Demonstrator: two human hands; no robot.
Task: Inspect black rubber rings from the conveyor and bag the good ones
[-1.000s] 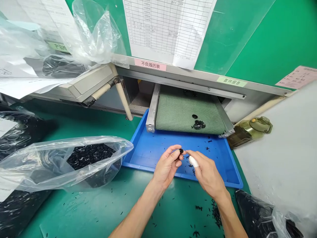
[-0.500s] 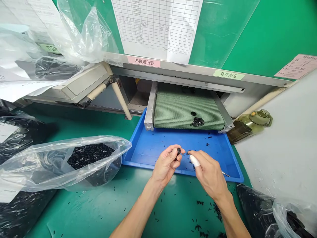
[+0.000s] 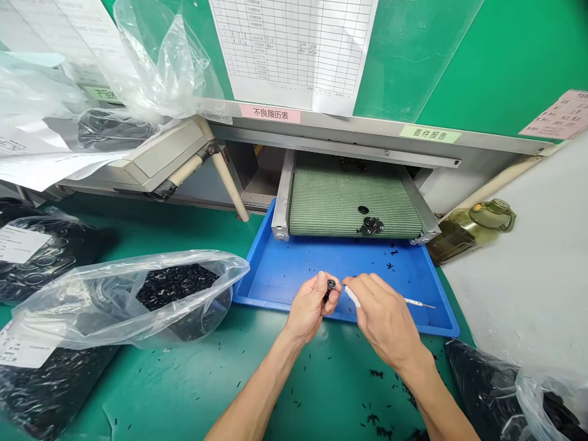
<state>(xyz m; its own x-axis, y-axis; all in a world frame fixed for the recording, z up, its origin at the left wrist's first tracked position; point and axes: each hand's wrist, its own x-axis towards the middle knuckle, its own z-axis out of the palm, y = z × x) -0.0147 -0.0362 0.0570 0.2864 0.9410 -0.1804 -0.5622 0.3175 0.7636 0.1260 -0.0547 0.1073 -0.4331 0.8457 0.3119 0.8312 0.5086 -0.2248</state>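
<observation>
My left hand [image 3: 311,305] pinches a small black ring part [image 3: 331,285] between thumb and fingers, over the front edge of a blue tray [image 3: 285,269]. My right hand [image 3: 383,318] is closed round a thin pointed tool [image 3: 416,301]; its tip meets the black part and its tail sticks out to the right. A white wrap covers one right finger. Several more black parts [image 3: 370,225] lie on the green conveyor belt [image 3: 331,205] behind the tray.
An open clear plastic bag [image 3: 138,294] full of black parts lies left of the tray. Dark bags sit at the far left and lower right [image 3: 487,392]. A green water bottle [image 3: 473,226] lies right of the belt. Black trimmings litter the green table [image 3: 193,380].
Both hands stayed together over the tray's front edge. The tool's tail now shows further out to the right of my right hand. The view shifted slightly.
</observation>
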